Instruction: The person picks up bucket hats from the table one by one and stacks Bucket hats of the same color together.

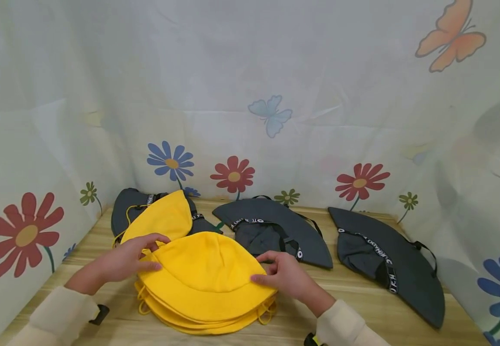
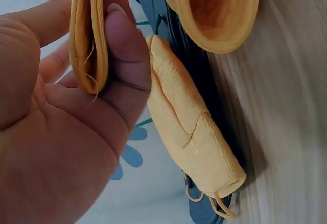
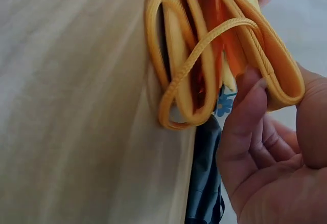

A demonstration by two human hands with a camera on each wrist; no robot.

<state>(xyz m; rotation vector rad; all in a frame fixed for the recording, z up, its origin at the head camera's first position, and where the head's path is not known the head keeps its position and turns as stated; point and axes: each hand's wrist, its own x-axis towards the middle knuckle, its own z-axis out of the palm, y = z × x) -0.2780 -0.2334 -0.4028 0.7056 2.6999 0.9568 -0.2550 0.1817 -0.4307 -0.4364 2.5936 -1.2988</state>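
Note:
A yellow cloth hat [image 1: 213, 264], folded flat with its brim toward me, spans between my two hands. My left hand [image 1: 122, 259] pinches its left end between thumb and fingers. The right hand [image 1: 290, 278] pinches the opposite end. Both wrist views show the doubled brim edge [image 2: 84, 40] gripped in the fingers. Under this hat, more yellow hats [image 1: 204, 329] lie stacked, their lower brims showing. A loop of yellow cord [image 3: 204, 45] hangs beside the right fingers. Behind my left hand lies another folded yellow hat [image 1: 165, 218].
Dark grey wide-brimmed hats with lettered straps lie folded at the back left [image 1: 122, 206], the middle [image 1: 271, 211] and the right [image 1: 398, 250] of the wooden table [image 1: 319, 307]. A white curtain [image 1: 310, 158] printed with flowers and butterflies hangs around the table.

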